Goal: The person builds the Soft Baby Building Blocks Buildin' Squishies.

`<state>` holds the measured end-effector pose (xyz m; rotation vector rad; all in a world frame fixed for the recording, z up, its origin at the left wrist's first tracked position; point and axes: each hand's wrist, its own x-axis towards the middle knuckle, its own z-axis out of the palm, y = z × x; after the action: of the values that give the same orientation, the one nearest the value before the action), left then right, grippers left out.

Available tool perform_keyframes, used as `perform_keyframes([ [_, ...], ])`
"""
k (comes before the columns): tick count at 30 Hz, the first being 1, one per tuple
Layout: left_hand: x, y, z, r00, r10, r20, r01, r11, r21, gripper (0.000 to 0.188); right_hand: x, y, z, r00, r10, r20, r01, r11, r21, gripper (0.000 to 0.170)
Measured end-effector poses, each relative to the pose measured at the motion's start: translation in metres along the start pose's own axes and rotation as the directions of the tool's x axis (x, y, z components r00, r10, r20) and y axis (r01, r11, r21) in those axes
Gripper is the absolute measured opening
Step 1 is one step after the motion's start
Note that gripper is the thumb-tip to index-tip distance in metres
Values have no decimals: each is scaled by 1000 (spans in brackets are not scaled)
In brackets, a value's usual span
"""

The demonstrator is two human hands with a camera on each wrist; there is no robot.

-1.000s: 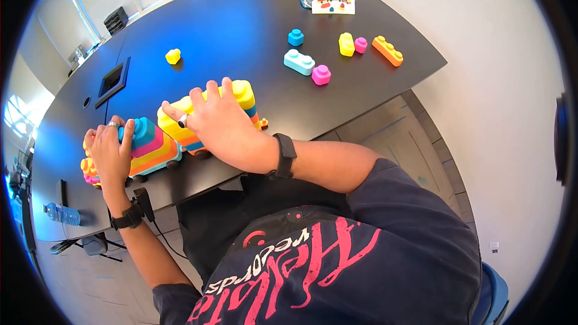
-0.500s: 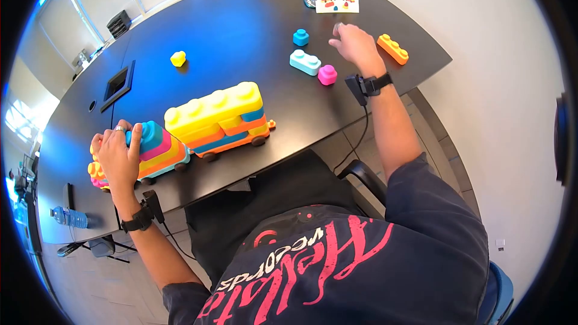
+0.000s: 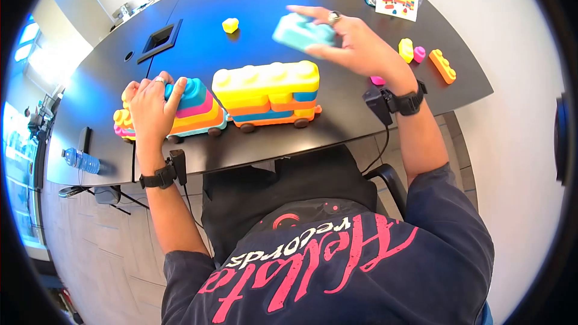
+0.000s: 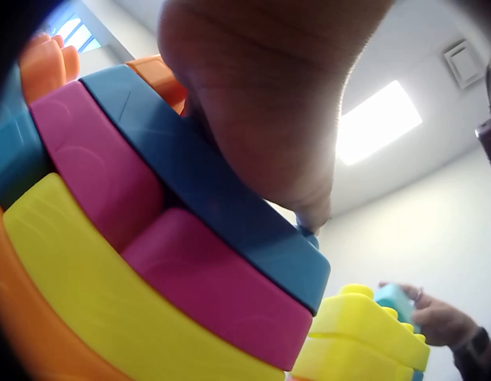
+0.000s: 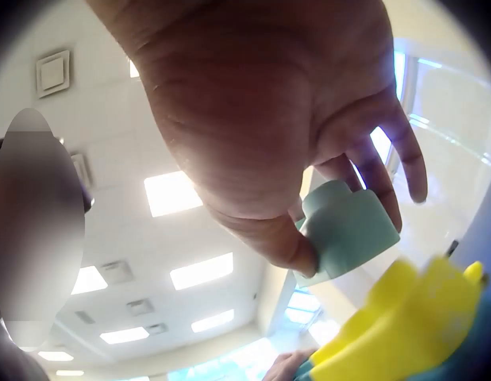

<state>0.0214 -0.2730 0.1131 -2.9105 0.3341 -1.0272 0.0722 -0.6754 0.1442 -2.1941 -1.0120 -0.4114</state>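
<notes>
My right hand (image 3: 364,45) pinches a light blue two-stud toy block (image 3: 296,33) between thumb and fingers, up in the air beyond the rear car. That car (image 3: 265,105) of a block train has a long yellow block (image 3: 265,78) on top and dark wheels below. My left hand (image 3: 150,108) grips the top of the front car (image 3: 195,120), its thumb along a blue block (image 3: 191,91). In the left wrist view, a long blue block (image 4: 206,186) lies over pink and yellow layers beneath that hand. Both cars stand end to end near the table edge.
A yellow block (image 3: 230,25) sits alone farther back. At right lie a yellow block (image 3: 406,50), a pink block (image 3: 419,54) and an orange three-stud block (image 3: 443,66). A clear pouch with a picture card (image 3: 397,0) stands behind. A water bottle (image 3: 81,160) lies at left.
My right hand has left the rear car's top, reached to the loose blocks, and come back leftward with the light blue block. My left hand stays on the front car.
</notes>
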Motion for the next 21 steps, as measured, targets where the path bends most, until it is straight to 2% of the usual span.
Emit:
perform_keyframes([
  [1, 0, 0, 1, 1000, 2, 9, -2, 1000, 3, 51, 5, -18, 7, 990, -143, -4, 143, 989, 47, 63],
  [2, 0, 0, 1, 1000, 1, 0, -1, 1000, 8, 52, 9, -31, 14, 990, -138, -6, 138, 989, 55, 63],
  [4, 0, 0, 1, 1000, 5, -5, -5, 1000, 17, 52, 17, -50, 26, 976, -188, 105, 209, 949, -238, 62],
  [8, 1, 2, -1, 1000, 11, -15, -11, 1000, 12, 52, 28, -52, 42, 971, -128, 201, 188, 930, -316, 59],
  [10, 0, 1, -1, 1000, 6, -12, -6, 1000, 1, 52, 24, -57, 45, 979, -10, 203, 78, 940, -332, 56],
  [11, 0, 0, -1, 1000, 6, -12, -6, 1000, 8, 52, 21, -58, 48, 978, -9, 208, 79, 940, -332, 56],
  [13, 0, -1, -2, 1000, 9, -9, -9, 1000, 5, 51, 14, -56, 53, 984, -142, 108, 174, 899, -403, 56],
  [14, 0, -3, -2, 999, -1, 37, -1, 999, 40, 46, 12, -55, 54, 985, -129, 111, 164, 896, -412, 56],
  [16, 1, -3, -2, 997, -2, 75, -3, 998, 68, 41, 10, -55, 56, 972, -203, 115, 230, 914, -335, 56],
  [19, 0, -3, 0, 996, -30, 82, 26, 999, 41, 46, 11, -53, 59, 982, -133, 136, 171, 930, -327, 56],
  [20, 0, -2, 1, 997, -18, 73, 16, 1000, 25, 46, 12, -57, 57, 983, -68, 168, 116, 947, -299, 57],
  [21, 0, -2, 2, 1000, 1, 26, -2, 1000, 25, 46, 12, -57, 58, 985, -59, 164, 108, 944, -310, 57],
])
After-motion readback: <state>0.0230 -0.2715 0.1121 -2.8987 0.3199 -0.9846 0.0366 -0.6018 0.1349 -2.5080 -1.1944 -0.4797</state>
